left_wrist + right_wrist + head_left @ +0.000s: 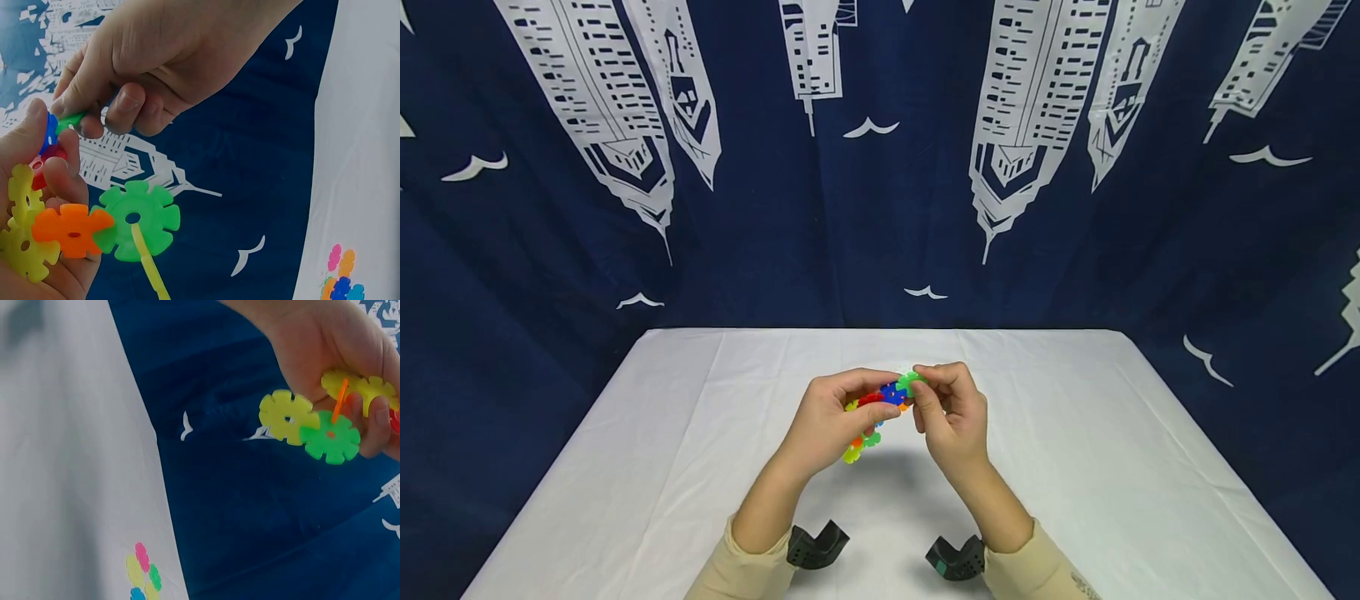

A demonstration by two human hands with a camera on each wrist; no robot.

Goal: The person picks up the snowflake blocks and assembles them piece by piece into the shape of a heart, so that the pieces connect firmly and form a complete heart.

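Note:
My left hand (831,417) holds a joined chain of notched, flower-shaped plastic discs between thumb and fingers. A blue disc (892,394) and a red disc (870,399) show above the thumb. At the chain's far end sits a green disc (912,382), which my right hand (958,421) pinches between thumb and fingertips, against the blue one. Lower on the chain, the left wrist view shows yellow discs (28,250), an orange disc (74,231) and a larger green disc (150,220) with a yellow disc (150,265) seen edge-on.
Loose discs (342,289) in several colours lie on the white-covered table (700,467), mostly hidden by the hands in the head view. A dark blue curtain (820,217) with white building prints hangs behind. Black wrist mounts (817,546) jut from both sleeves.

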